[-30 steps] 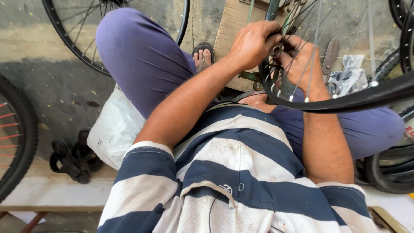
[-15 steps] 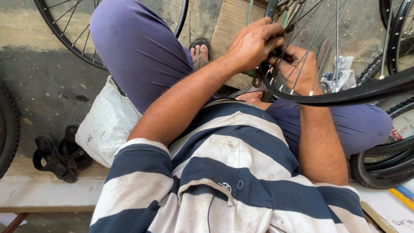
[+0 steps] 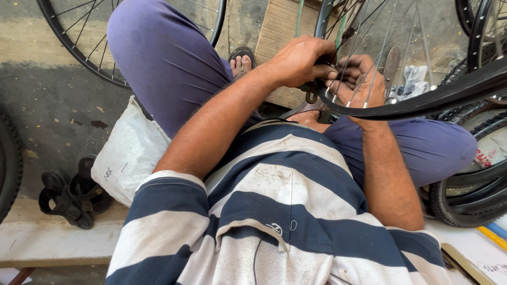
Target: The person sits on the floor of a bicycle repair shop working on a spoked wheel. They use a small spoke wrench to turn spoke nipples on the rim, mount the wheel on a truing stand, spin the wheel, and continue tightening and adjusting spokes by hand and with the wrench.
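Person sat on a low ledge (image 3: 31,232), knees apart, a bicycle wheel (image 3: 422,100) held across the lap. Black rim ran from right edge toward centre, spokes fanning up and away.

Left hand (image 3: 301,60) was closed, fingers curled down over the near end of the rim where the spokes meet it. Right hand (image 3: 359,82) sat just beside it, behind the spokes, fingers bent around the rim from below. Hands nearly touching. A small dark metal piece showed between them; whether either hand pinched it, could not tell — spokes and knuckles blocked the view.

A white sack (image 3: 129,155) lay against the left thigh. Black sandals (image 3: 71,198) sat on the ledge, left of the sack. A second wheel (image 3: 79,42) leaned at top left. Stacked tyres (image 3: 470,195) lay at right.
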Action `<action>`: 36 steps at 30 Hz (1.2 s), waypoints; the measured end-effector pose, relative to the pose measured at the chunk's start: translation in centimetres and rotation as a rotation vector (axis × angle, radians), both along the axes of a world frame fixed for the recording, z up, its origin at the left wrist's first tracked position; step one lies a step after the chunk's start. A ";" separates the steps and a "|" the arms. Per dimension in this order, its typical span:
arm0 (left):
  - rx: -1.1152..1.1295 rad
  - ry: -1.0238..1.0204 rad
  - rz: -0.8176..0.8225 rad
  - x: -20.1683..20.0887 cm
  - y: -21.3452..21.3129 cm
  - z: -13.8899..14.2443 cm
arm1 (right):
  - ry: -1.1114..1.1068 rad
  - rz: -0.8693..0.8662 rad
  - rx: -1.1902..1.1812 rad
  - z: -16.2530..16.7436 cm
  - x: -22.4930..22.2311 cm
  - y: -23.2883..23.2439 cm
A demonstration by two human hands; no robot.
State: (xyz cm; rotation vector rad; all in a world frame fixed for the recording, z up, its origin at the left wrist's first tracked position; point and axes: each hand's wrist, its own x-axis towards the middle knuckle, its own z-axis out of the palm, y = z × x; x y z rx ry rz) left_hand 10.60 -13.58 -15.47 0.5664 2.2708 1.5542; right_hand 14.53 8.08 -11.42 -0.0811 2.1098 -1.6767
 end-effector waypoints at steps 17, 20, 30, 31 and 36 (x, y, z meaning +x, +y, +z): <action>-0.312 0.075 0.384 1.6 3.4 -1.8 | 0.099 0.275 0.335 -2.5 -4.0 -0.1; -0.326 0.065 0.320 0.7 2.1 -0.2 | 0.166 0.305 0.201 -2.3 -4.5 -0.2; 0.283 0.290 0.219 2.0 -0.5 18.1 | 0.383 0.060 0.199 -0.9 -4.0 0.2; 0.277 0.346 0.160 2.4 -0.4 19.2 | 0.524 0.089 0.127 -0.9 -3.9 0.5; 0.053 0.634 0.150 4.5 1.2 17.6 | 0.335 -0.159 0.283 -2.0 -2.8 1.7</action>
